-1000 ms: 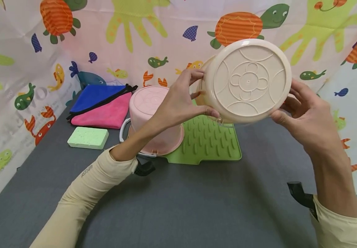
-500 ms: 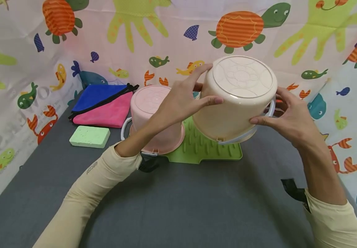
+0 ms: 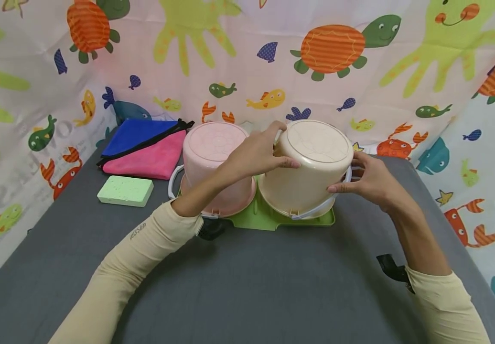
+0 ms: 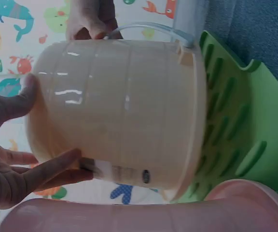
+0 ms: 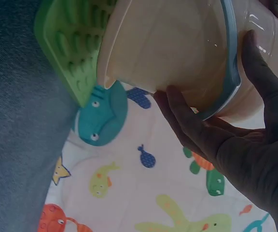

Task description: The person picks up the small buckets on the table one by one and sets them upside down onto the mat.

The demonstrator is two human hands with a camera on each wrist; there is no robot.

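A cream plastic bucket is upside down and slightly tilted, its rim down at the right part of a green ridged drying mat. Whether the whole rim touches the mat I cannot tell. My left hand grips the bucket's upper left side near its base, thumb in front. My right hand holds the right side, its thumb by the pale handle. In the left wrist view the bucket's wall shows between the fingers and thumb. Left of it, a pink bucket stands inverted on the mat, partly behind my left forearm.
A light green sponge lies on the grey table at the left. Behind it is a folded blue and pink cloth with black edging. A curtain printed with sea animals hangs at the back and sides.
Both hands have brought the cream bucket down and slightly left toward the mat. Its base, which faced me, has turned upward. The pink bucket, sponge and cloth have stayed put.
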